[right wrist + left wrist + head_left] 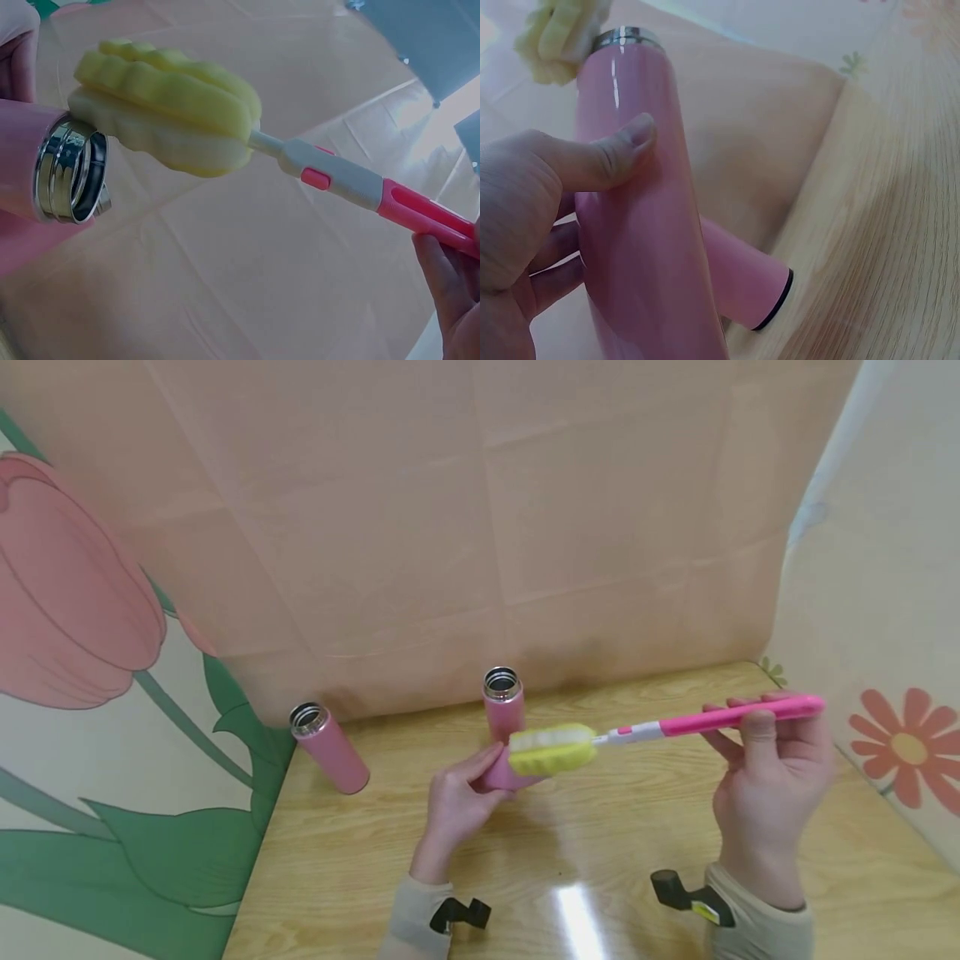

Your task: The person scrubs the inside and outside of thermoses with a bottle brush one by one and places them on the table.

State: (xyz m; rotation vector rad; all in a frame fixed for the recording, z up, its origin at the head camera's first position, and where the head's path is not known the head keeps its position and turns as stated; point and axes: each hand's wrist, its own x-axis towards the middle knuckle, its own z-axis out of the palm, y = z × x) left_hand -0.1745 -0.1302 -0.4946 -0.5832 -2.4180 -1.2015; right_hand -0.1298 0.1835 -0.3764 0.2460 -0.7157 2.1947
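My left hand (461, 802) grips a pink metal bottle (637, 225) by its body, thumb across the front. The bottle has no lid, and in the right wrist view its steel mouth (73, 171) faces the brush. My right hand (772, 777) holds a bottle brush by its pink handle (720, 718). The brush's yellow and white sponge head (165, 109) is outside the bottle, right at the rim; whether it touches cannot be told. In the head view the sponge covers the bottle's mouth.
Two more uncapped pink bottles stand on the wooden table (315, 877): one bottle (337, 756) at the left, another bottle (505, 714) just behind the held one. A plain brownish sheet (480, 527) hangs along the table's back edge. Flower-patterned walls flank it.
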